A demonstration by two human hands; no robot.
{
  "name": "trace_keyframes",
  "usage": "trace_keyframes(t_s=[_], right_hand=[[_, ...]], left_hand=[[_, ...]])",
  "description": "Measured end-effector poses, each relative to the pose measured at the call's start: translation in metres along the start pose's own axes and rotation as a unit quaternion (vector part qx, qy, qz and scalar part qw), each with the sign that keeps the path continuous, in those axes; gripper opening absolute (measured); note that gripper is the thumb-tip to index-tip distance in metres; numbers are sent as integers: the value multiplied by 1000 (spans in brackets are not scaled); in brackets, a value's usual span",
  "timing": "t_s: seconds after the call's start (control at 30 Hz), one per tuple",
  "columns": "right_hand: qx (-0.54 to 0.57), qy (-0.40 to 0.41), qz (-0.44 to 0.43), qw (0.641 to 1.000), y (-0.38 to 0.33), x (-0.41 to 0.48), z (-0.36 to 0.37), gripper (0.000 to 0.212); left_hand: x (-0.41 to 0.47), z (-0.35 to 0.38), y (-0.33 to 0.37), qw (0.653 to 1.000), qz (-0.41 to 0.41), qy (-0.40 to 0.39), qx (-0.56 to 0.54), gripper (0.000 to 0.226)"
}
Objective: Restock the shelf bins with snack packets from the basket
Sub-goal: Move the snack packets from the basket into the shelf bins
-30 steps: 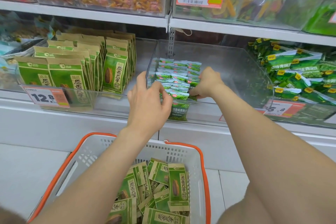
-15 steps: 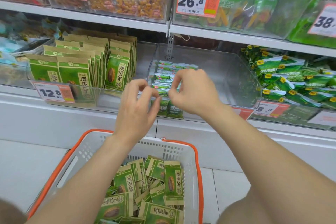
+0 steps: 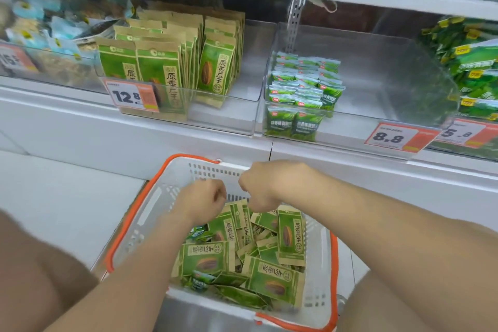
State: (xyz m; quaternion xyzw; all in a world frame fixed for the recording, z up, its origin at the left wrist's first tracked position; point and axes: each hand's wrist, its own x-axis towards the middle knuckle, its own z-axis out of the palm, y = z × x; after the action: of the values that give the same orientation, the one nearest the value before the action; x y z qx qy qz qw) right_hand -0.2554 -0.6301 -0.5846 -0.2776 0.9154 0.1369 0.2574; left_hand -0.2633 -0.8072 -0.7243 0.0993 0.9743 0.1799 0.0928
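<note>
Two shelf bins stand part filled: the left bin (image 3: 223, 116) holds upright seed packets (image 3: 161, 73), while the middle bin (image 3: 377, 83) has one small block of green packets (image 3: 304, 86) and much bare floor. Plenty is left, I judge: the basket (image 3: 151, 213) is heaped with loose packets (image 3: 272, 275) (mostly the seed kind). The left hand (image 3: 200, 201) and right hand (image 3: 265, 186) hang over it, fingers (image 3: 217, 193) curled downward; whether they pinch anything I cannot tell.

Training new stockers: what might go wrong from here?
In the white orange-rimmed basket, large kraft-and-green seed packets partly cover small green packets, so the left hand or right hand may grab the wrong kind. The small-packet stack in the clear plastic bin stands unsupported on its right; additions might topple it.
</note>
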Motion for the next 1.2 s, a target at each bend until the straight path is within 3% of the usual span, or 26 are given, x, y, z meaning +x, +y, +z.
trace_keyframes(t_s=[0.07,0.13,0.23,0.37,0.57,0.67,0.77,0.93,1.07,1.2], right_hand=[[-10,3,-14,1000,-6,8,0,28],[-9,13,-24,1000,-10,14,-1,27],[-12,19,-38,999,-14,21,-3,19],[-11,11,-48,999,-15,28,-3,22],[-19,7,-59,998,-14,31,-2,29],[-20,-2,-54,998,-8,27,-5,34],[-16,-4,-43,999,6,18,-11,42],[40,46,-6,998,45,3,-11,38],[128,136,-39,982,67,-16,-13,74],[185,261,-74,945,74,-22,-12,40]], left_hand=[[-3,19,-15,995,-30,-84,34,10],[-6,35,-24,983,-35,-171,58,23],[-12,54,-33,972,-28,-224,69,34],[-6,70,-46,973,-32,-204,105,29],[1,70,-50,985,-57,-146,71,9],[8,53,-43,995,-54,-90,3,21],[18,13,-22,989,-29,-23,-145,17],[17,-53,31,910,-17,-12,-415,7],[11,-84,68,846,-63,12,-529,11],[8,-94,87,792,-91,-11,-604,15]])
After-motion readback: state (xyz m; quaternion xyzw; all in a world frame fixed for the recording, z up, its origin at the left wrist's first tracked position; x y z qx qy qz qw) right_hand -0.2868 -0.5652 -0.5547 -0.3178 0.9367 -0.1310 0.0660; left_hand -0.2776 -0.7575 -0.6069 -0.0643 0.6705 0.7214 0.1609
